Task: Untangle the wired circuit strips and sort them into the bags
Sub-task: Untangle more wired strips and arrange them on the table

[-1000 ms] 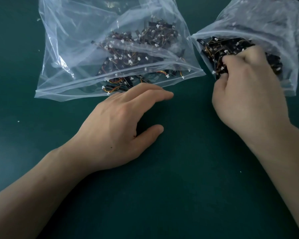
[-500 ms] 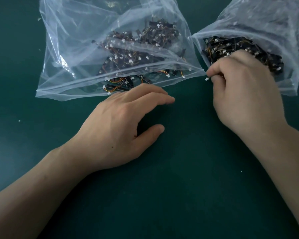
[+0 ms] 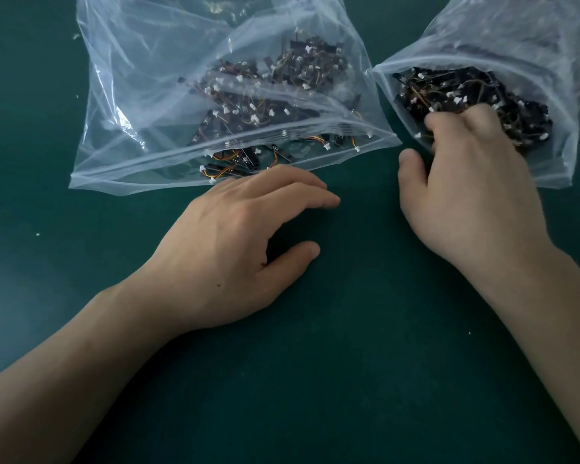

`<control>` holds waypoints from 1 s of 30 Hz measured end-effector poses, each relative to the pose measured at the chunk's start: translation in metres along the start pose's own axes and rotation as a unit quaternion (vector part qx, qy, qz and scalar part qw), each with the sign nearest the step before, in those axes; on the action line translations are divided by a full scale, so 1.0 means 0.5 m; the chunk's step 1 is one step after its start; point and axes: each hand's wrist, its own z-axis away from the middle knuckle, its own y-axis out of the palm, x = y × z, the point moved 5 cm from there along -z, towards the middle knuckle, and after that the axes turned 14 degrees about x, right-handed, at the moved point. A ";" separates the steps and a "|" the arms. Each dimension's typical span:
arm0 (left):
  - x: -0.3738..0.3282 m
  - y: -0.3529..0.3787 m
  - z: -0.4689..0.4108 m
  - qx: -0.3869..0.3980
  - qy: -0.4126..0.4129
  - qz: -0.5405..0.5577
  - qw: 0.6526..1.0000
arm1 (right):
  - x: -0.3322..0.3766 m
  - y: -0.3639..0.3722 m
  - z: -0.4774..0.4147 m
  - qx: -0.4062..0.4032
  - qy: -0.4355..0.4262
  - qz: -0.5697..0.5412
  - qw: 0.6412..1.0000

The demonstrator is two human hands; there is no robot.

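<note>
Circuit strips (image 3: 456,92) caught in right hand's (image 3: 476,202) curled grip; left hand (image 3: 235,249) relaxed.

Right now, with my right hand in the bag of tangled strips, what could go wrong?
Your right hand digs into the tangled black circuit strips; pulling may drag out a whole clump. Your left hand is off that clear plastic bag on the right, so it may slide. Orange-wired strips lie at the left clear plastic bag's near edge; a nudge could spill them.
</note>
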 end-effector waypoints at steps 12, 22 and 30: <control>0.003 0.001 -0.001 -0.005 -0.001 -0.008 1.000 | 0.003 0.003 0.006 0.026 0.013 0.000 1.000; 0.004 0.002 0.000 -0.005 0.002 -0.002 1.000 | 0.005 0.013 0.010 0.058 0.006 0.016 0.998; 0.006 0.002 -0.001 -0.013 0.004 -0.015 1.000 | 0.008 0.005 0.011 0.011 -0.035 -0.018 0.999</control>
